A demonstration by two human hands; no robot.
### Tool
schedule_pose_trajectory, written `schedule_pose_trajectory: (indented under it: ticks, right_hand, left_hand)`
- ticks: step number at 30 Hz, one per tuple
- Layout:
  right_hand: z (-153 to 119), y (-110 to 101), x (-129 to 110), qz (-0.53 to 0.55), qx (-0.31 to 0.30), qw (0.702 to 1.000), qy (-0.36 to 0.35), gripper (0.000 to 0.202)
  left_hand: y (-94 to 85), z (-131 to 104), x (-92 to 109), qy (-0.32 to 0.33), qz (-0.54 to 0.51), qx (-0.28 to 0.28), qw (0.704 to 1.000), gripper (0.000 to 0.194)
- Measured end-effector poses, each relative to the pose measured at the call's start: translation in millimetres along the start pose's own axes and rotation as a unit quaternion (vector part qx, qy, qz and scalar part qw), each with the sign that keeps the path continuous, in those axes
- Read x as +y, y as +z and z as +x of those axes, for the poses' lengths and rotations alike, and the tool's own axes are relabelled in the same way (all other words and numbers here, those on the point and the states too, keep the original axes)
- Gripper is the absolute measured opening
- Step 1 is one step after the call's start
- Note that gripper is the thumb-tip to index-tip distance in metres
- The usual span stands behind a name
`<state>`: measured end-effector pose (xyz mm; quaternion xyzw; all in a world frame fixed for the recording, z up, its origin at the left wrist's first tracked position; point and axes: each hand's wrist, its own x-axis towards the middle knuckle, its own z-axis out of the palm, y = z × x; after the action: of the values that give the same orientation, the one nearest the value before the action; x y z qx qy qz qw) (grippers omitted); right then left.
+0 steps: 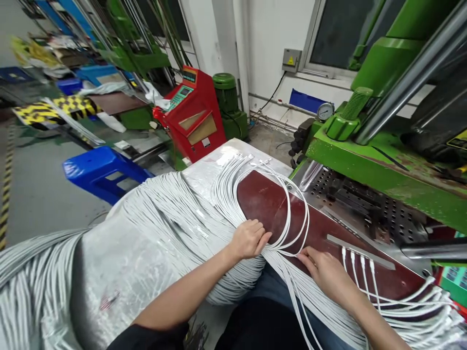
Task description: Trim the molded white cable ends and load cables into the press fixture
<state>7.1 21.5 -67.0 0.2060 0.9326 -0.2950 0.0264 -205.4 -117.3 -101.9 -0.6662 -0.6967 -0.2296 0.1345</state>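
Note:
My left hand (250,238) is closed around a bunch of white cables (286,233) that loop over a dark red board (268,194). To its right, my right hand (323,268) pinches one thin white cable between thumb and fingertips. Many more cables run under both hands and across my lap. A thick coil of pale grey-white cable (204,228) lies beside my left forearm. Several white cable ends with plugs (353,257) rest against a metal strip (361,251) on the board, beyond my right hand.
A green press (372,175) with a perforated metal bed (392,214) stands right of the board. Ahead is a red control cabinet (199,121); a blue stool (105,170) is at left. More cable (36,287) hangs over the table's (120,257) near left side.

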Motion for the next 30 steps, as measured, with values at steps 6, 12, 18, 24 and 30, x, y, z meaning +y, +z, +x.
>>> schedule_pose_trajectory:
  ticks: [6, 12, 18, 24, 30]
  right_hand:
    - [-31, -14, 6, 0.023, 0.000, 0.997, -0.072, 0.035]
    - [-40, -14, 18, 0.019, -0.024, 0.999, -0.018, 0.035]
    - [-28, -7, 2, -0.018, -0.052, 0.998, 0.016, 0.034]
    - [-12, -9, -37, -0.200, 0.079, 0.976, 0.014, 0.028]
    - [52, 3, -71, -0.103, 0.073, 0.984, -0.124, 0.028]
  left_hand:
    - [-1.0, 4, -2, 0.000, -0.030, -0.026, 0.999, 0.035]
    - [-25.5, 9, -16, -0.027, -0.074, -0.074, 0.994, 0.036]
    - [-26.3, 9, -30, 0.002, 0.014, -0.086, 0.996, 0.033]
    - [-13.4, 9, -27, -0.002, 0.041, -0.033, 0.999, 0.034]
    - [-11.8, 7, -28, 0.005, 0.033, 0.013, 0.999, 0.033]
